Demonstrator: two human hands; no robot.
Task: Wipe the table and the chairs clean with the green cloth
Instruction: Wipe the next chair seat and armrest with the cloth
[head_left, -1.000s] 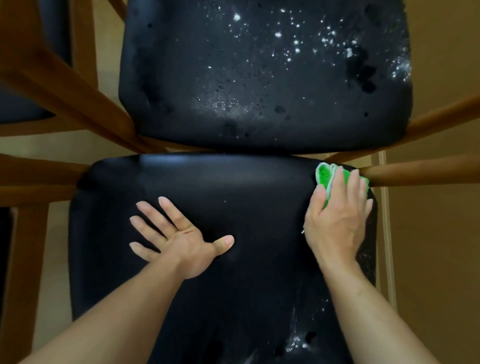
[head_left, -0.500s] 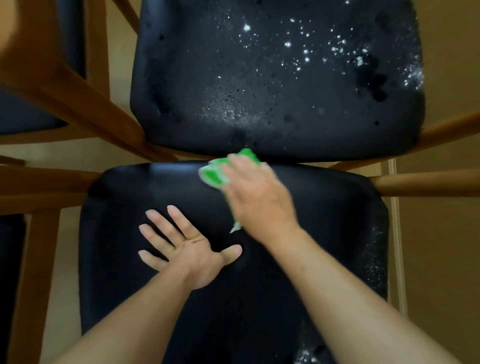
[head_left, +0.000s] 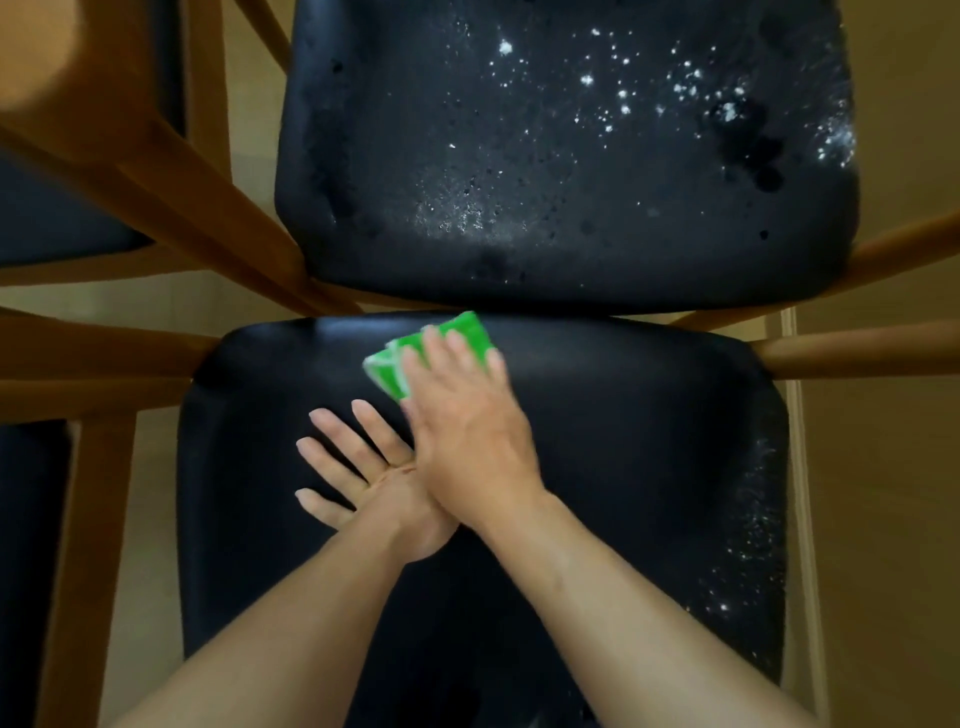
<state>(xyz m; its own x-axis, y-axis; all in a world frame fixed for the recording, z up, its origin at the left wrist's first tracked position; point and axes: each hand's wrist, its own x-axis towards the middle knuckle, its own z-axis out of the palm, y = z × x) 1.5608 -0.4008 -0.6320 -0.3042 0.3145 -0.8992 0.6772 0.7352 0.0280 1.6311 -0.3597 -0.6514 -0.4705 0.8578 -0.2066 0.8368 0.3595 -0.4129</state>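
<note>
Right hand (head_left: 470, 436) presses flat on the green cloth (head_left: 441, 348), fingers straight and close together on top, not curled round it. Cloth pokes out past the fingertips and to their left, rest hidden under the palm. It lies on the near chair seat (head_left: 623, 467), by the seat's far edge, about mid-width. Left hand (head_left: 363, 483) is palm up over the same seat, fingers spread, holding nothing; right wrist crosses over its thumb side. White specks (head_left: 753, 545) dot the near seat's right edge. Far chair seat (head_left: 519, 156) just beyond carries many white crumbs and dusty patches. Wooden chair frames (head_left: 156, 171) at left and right.
</note>
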